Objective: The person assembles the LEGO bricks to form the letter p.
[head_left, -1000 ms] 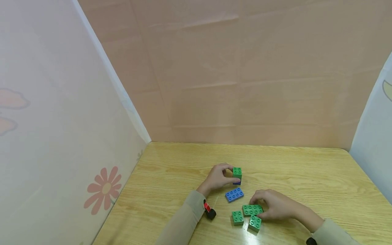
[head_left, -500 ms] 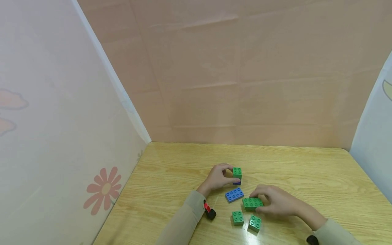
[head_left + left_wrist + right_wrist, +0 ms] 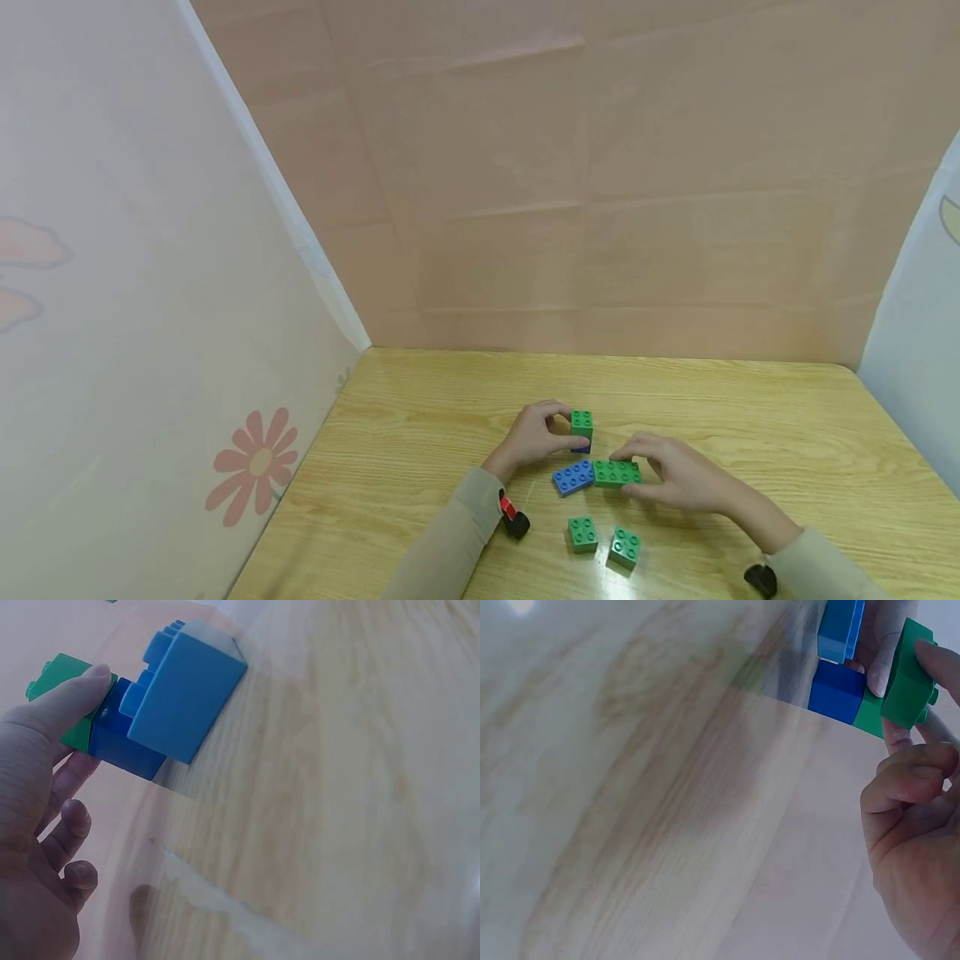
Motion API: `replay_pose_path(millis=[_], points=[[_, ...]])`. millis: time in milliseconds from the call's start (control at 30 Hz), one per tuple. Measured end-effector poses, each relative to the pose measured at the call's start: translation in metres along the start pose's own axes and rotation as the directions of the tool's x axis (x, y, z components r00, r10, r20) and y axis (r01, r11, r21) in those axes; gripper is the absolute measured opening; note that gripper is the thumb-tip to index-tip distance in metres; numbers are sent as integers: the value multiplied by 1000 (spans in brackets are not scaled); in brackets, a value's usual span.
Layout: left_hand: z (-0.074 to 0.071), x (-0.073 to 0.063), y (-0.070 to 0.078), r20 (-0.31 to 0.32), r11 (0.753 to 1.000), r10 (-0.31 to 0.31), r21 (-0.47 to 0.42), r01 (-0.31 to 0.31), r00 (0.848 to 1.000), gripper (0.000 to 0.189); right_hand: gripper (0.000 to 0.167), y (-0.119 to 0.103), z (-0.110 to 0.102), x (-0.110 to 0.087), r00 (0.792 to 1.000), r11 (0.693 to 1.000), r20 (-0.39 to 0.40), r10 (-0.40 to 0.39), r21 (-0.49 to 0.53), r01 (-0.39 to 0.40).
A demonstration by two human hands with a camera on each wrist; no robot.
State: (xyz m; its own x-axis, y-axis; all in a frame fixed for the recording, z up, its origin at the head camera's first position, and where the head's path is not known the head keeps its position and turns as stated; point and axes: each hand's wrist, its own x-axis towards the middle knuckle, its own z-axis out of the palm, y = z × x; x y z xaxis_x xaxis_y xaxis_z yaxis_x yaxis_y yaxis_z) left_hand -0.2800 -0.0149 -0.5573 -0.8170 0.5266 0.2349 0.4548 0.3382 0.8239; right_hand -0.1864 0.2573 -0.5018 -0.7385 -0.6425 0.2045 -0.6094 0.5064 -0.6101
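My left hand [image 3: 529, 435] pinches a small two-brick stack between thumb and fingers. On top is a square green brick [image 3: 581, 422]; under it sits a dark blue brick [image 3: 124, 733], standing on the table. A longer light blue brick [image 3: 572, 478] lies just in front of the stack. With thumb and fingers on its two long sides, my right hand [image 3: 678, 477] holds a long green brick [image 3: 617, 474]. That brick is raised above the table, close to the stack in the right wrist view, and its left end meets the light blue brick in the head view.
Nearer the front lie two loose square green bricks, one on the left [image 3: 582, 535] and one on the right [image 3: 624, 547]. The wooden table [image 3: 420, 400] ends at a pinkish back sheet [image 3: 585, 250]. A white flowered sheet [image 3: 150, 350] borders the left.
The right hand has lifted the long green brick from beside the square ones and carried it away from me, toward the stack. The left hand and its stack stay put.
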Motion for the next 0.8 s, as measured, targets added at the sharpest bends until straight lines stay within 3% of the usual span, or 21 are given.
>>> replay_pose_path(millis=[800], points=[[0,1,0,-1,1000,24,1,-24,1000,26,37,2,-5,12,984,996,-169,-49,-83,36]])
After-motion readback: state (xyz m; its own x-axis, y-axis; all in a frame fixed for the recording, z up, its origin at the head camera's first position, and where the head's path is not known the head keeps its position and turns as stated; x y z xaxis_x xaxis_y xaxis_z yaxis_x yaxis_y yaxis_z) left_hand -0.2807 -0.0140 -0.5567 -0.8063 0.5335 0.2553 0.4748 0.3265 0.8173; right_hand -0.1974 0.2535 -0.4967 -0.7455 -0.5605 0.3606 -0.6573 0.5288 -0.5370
